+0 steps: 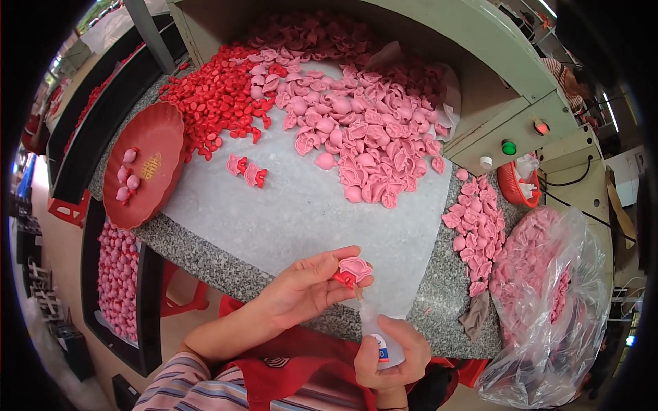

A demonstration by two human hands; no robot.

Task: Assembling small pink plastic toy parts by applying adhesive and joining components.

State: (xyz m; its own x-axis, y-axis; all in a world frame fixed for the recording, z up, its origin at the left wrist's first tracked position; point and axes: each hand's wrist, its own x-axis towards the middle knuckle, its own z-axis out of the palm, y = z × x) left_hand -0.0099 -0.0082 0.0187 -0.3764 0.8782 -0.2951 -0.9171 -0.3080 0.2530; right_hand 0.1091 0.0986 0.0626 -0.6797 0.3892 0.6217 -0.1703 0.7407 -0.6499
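Between its fingertips, my left hand (301,291) pinches a small pink plastic shell half (354,268) with a red piece at its lower edge. Just below it, my right hand (399,353) is wrapped round a translucent squeeze bottle (371,323). The bottle's thin nozzle points up at the red piece, touching or nearly so. Beyond my hands, two pink-and-red pieces (248,171) lie on the white paper sheet (274,212). A heap of loose pink shell pieces (370,130) and a pile of small red pieces (219,89) spread farther back on the sheet.
At the left edge stands a red scalloped plate (154,185) holding several pink balls. A black crate (147,308) of pink-and-red balls sits lower left. More pink pieces (476,226), a small red basket (514,185) and a clear plastic bag (548,329) are at right. A metal housing (480,48) overhangs the back.
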